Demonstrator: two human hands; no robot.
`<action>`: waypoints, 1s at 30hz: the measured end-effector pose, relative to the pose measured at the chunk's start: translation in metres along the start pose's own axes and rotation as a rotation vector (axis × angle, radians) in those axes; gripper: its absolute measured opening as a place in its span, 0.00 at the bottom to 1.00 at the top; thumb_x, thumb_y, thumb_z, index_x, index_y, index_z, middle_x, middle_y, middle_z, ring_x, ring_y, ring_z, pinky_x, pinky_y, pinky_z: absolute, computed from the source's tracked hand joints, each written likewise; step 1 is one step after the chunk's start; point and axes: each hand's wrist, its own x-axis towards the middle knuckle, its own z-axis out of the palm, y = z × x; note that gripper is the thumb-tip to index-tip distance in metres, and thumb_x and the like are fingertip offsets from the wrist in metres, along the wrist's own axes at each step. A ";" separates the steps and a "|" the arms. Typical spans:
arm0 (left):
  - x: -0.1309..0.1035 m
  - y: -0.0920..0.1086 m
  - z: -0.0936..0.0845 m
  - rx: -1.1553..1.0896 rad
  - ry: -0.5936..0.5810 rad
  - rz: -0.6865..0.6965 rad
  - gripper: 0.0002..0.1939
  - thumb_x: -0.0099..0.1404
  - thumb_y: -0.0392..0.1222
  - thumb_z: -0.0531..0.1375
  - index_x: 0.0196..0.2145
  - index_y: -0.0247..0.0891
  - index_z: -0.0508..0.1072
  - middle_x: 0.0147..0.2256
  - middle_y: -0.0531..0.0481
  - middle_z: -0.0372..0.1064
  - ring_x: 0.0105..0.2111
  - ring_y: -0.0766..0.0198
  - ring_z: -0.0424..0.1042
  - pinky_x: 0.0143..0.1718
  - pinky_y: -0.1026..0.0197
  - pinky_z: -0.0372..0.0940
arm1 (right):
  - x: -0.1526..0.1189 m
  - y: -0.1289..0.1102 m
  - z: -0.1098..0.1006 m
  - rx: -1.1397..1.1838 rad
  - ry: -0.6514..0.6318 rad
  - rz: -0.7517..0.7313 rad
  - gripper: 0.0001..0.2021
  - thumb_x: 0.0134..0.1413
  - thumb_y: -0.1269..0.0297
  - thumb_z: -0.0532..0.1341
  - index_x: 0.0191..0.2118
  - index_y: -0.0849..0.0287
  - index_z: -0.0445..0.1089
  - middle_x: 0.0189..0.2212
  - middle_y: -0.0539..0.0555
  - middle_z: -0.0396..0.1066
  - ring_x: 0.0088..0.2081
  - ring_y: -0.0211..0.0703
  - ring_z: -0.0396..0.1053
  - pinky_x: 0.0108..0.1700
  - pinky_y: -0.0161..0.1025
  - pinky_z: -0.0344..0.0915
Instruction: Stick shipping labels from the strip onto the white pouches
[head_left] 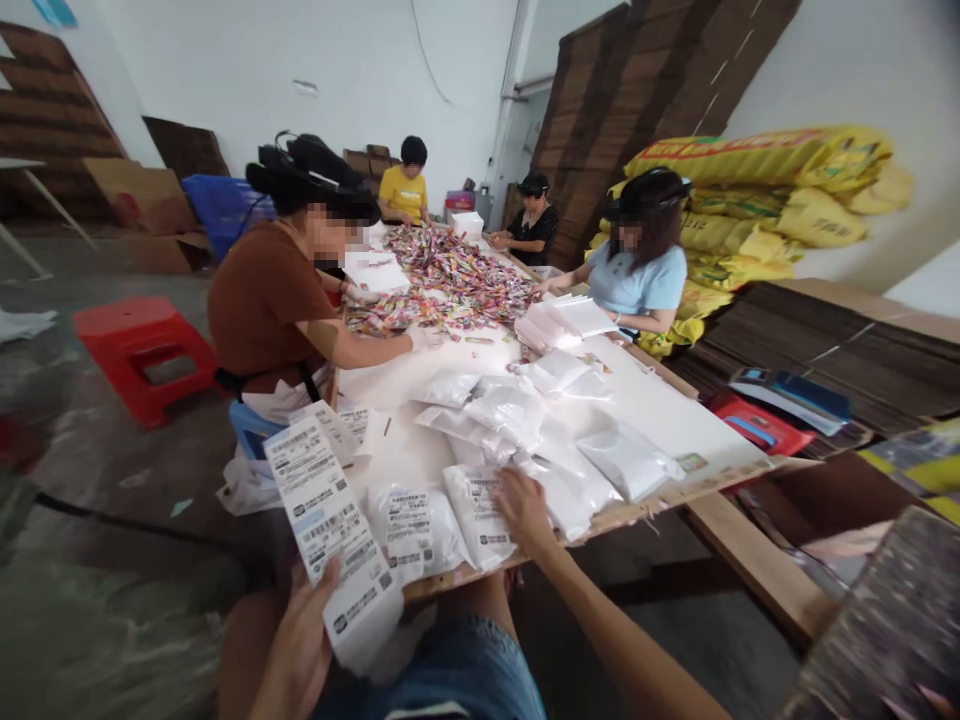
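Note:
In my left hand (306,622) is a long strip of printed labels (337,540), pinched near its lower end and reaching up beside the table's left corner. My right hand (525,512) rests with its fingers spread on a white bag (480,510) that bears a printed label. Just left of it lies another labelled white bag (409,528) at the table's near edge. Several white bags (506,412) without visible labels are heaped beyond my right hand, and one more white bag (626,460) lies to its right.
Many small colourful packets (457,270) cover the far part of the table (675,430). People sit around it, one person's hand (426,338) on the tabletop. White envelopes (566,318) lie at the right. A red stool (142,340) stands left; a wooden beam (757,565) juts out at right.

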 end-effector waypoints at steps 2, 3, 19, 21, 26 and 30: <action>0.003 0.000 0.003 0.113 -0.011 0.055 0.28 0.58 0.35 0.62 0.56 0.31 0.64 0.40 0.37 0.76 0.40 0.46 0.75 0.41 0.49 0.72 | 0.018 0.022 -0.014 -0.134 0.075 0.243 0.21 0.59 0.56 0.54 0.55 0.60 0.60 0.49 0.63 0.63 0.52 0.59 0.60 0.52 0.53 0.56; 0.004 -0.001 0.005 0.154 -0.005 0.085 0.27 0.59 0.35 0.61 0.57 0.31 0.64 0.40 0.37 0.77 0.41 0.46 0.75 0.41 0.48 0.72 | 0.032 0.033 -0.020 -0.193 0.067 0.340 0.23 0.57 0.57 0.55 0.56 0.63 0.59 0.49 0.65 0.62 0.51 0.60 0.60 0.51 0.53 0.55; -0.001 -0.016 0.046 0.473 -0.203 0.385 0.28 0.45 0.46 0.70 0.45 0.38 0.74 0.45 0.45 0.75 0.56 0.45 0.63 0.59 0.51 0.55 | 0.037 -0.101 -0.059 0.659 -0.349 -0.028 0.24 0.55 0.64 0.59 0.58 0.55 0.55 0.38 0.49 0.71 0.38 0.37 0.68 0.43 0.34 0.65; -0.003 -0.017 0.046 0.465 -0.290 0.251 0.26 0.45 0.47 0.70 0.43 0.37 0.76 0.43 0.43 0.76 0.54 0.43 0.64 0.58 0.50 0.56 | 0.011 -0.119 -0.061 0.784 -0.322 -0.019 0.13 0.55 0.67 0.59 0.47 0.54 0.65 0.37 0.49 0.72 0.40 0.38 0.69 0.44 0.34 0.65; -0.006 -0.015 0.060 0.114 -0.302 -0.191 0.27 0.59 0.46 0.60 0.54 0.31 0.68 0.42 0.37 0.75 0.47 0.44 0.71 0.48 0.44 0.67 | -0.008 -0.127 -0.059 0.640 -0.341 -0.147 0.07 0.55 0.70 0.57 0.39 0.53 0.70 0.33 0.51 0.72 0.38 0.43 0.68 0.43 0.39 0.65; 0.006 -0.014 0.069 0.048 -0.026 -0.058 0.26 0.63 0.34 0.54 0.59 0.27 0.60 0.40 0.36 0.76 0.40 0.49 0.75 0.41 0.48 0.72 | 0.005 -0.119 -0.089 0.704 -0.384 -0.228 0.06 0.58 0.68 0.56 0.31 0.53 0.68 0.35 0.52 0.68 0.42 0.44 0.66 0.45 0.41 0.65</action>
